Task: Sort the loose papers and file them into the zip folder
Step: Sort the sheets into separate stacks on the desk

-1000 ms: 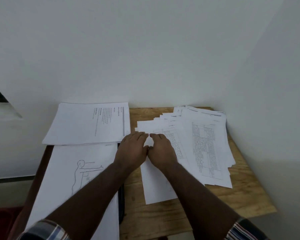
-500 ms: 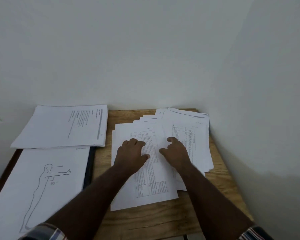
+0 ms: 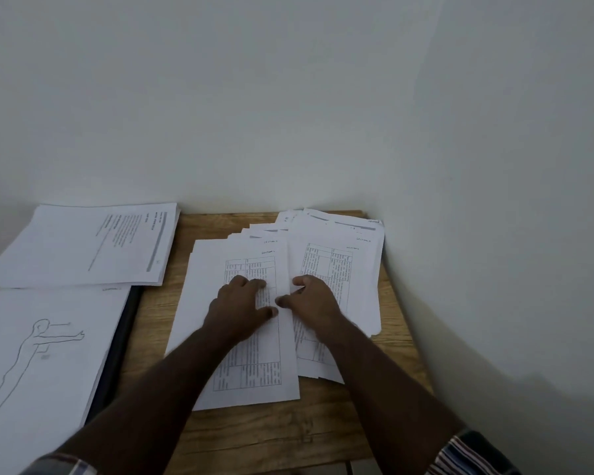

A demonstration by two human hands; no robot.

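Several loose printed sheets (image 3: 354, 255) lie fanned across the right half of the small wooden table (image 3: 254, 437). My left hand (image 3: 239, 308) presses flat on the nearest sheet with a table printed on it (image 3: 254, 375). Beside it my right hand (image 3: 314, 301) rests on the neighbouring sheets, fingers spread. A dark zip folder (image 3: 117, 347) lies at the left, mostly covered by a sheet with a line drawing of a standing figure (image 3: 42, 354). A stapled text stack (image 3: 93, 245) sits behind it.
White walls close in behind the table and on its right side. Bare wood shows at the table's front edge and between the two paper groups. Striped sleeve cuffs (image 3: 474, 454) show at the bottom of the view.
The view has shifted right. My hands have parted and spread the sheets; the tabled sheet under my left hand has slid out toward the left and front.
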